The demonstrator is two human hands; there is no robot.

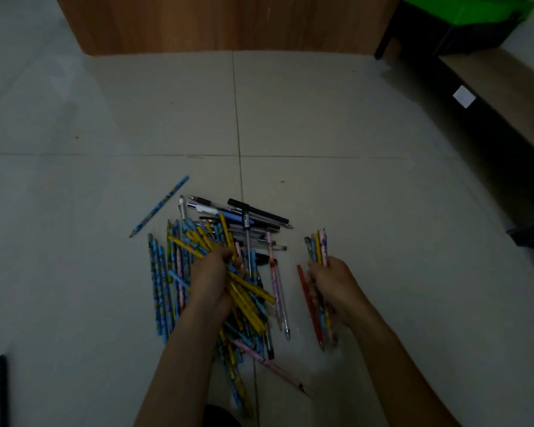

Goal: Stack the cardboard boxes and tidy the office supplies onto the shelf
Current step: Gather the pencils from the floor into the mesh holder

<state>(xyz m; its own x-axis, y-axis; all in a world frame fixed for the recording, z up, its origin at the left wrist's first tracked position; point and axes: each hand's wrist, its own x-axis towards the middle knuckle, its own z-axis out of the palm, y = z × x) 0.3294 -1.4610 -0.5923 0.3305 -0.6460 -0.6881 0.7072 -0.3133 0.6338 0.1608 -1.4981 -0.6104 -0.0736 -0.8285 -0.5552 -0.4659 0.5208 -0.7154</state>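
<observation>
Both hands (333,285) grip pencils (247,295) above the floor pile (167,272).

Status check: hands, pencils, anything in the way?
Right hand grips pencil bundle. Left hand grabbing floor pile. Stray blue pencil apart. Nothing blocking.

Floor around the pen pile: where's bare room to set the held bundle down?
Bare tile lies between the pile and the wooden panel, and left of the stray blue pencil. More lies right of the right hand, up to the dark shelf edge. It is crowded under the left hand and between both hands.
</observation>
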